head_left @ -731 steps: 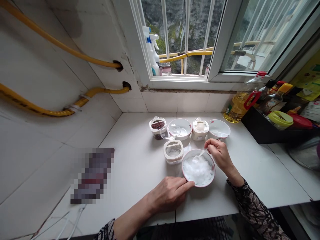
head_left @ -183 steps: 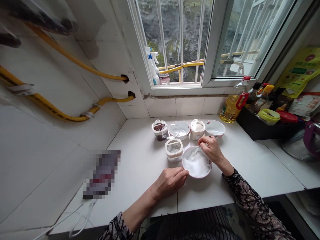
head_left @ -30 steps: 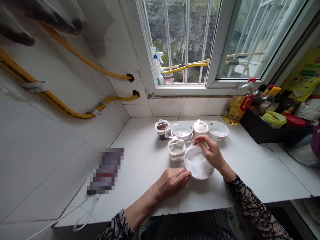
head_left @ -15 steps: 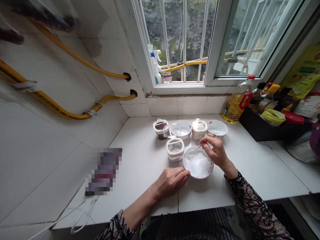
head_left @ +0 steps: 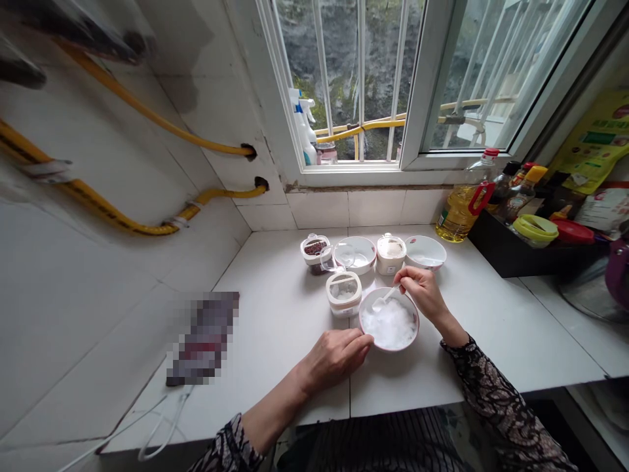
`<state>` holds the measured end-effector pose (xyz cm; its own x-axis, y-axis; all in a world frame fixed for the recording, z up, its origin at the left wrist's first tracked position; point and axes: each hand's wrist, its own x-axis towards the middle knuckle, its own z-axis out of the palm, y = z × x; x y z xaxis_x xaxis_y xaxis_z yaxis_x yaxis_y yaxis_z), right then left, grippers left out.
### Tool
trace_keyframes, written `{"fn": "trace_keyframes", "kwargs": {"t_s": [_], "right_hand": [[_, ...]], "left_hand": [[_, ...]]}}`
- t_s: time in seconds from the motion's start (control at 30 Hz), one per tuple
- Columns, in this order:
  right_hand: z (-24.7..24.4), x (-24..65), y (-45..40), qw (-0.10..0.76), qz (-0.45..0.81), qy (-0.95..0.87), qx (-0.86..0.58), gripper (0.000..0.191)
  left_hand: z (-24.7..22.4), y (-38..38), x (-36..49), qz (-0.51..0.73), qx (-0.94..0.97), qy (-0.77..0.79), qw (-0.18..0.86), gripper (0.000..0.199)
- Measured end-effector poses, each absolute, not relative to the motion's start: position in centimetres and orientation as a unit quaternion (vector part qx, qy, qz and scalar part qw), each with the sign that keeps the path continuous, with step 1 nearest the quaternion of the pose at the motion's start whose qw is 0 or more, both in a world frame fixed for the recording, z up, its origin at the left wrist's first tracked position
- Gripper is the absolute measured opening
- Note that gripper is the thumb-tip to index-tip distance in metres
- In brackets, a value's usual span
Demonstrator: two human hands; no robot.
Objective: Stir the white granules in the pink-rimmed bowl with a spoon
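Note:
A bowl of white, fluffy-looking stuff (head_left: 393, 326) stands near the middle of the white counter. My left hand (head_left: 339, 354) grips the near left part of its rim between thumb and fingers. Above the bowl's back right side, my right hand (head_left: 422, 292) pinches the handle of a small white spoon (head_left: 380, 303), whose head is at the white contents. A lidded container with white lumps (head_left: 343, 294) stands just left of the bowl. Behind are a jar of dark red bits (head_left: 315, 251), a bowl (head_left: 361, 262), a jar of pale powder (head_left: 391, 252) and another bowl (head_left: 426, 252).
An oil bottle (head_left: 457, 213) and a black rack (head_left: 511, 252) of condiments stand at the back right, near a glass lid (head_left: 590, 288). A blurred dark object (head_left: 204, 341) with a white cable lies at the left. Behind the counter is a window.
My right hand has shifted slightly, and the spoon's head now shows more clearly over the white contents. My left hand stays on the bowl's rim.

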<state>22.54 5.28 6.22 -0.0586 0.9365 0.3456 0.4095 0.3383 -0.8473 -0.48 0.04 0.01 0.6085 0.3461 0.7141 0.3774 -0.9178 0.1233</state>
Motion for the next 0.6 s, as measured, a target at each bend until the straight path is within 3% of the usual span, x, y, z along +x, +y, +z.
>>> {"fn": "trace_keyframes", "kwargs": {"t_s": [0.27,0.5,0.6], "right_hand": [[6.1,21.4,4.7,0.407,0.222,-0.759,-0.456,0.022],[5.8,22.2,5.4,0.433,0.356,-0.662,-0.498,0.020],[5.8,22.4,5.5,0.435,0.323,-0.672,-0.506,0.020]], "left_hand": [[0.1,-0.1,-0.5,-0.390,-0.897,-0.206,0.020,0.014],[0.0,-0.1,-0.5,-0.390,-0.898,-0.203,0.018,0.015],[0.0,0.0,-0.5,-0.390,-0.898,-0.203,0.019,0.015]]}}
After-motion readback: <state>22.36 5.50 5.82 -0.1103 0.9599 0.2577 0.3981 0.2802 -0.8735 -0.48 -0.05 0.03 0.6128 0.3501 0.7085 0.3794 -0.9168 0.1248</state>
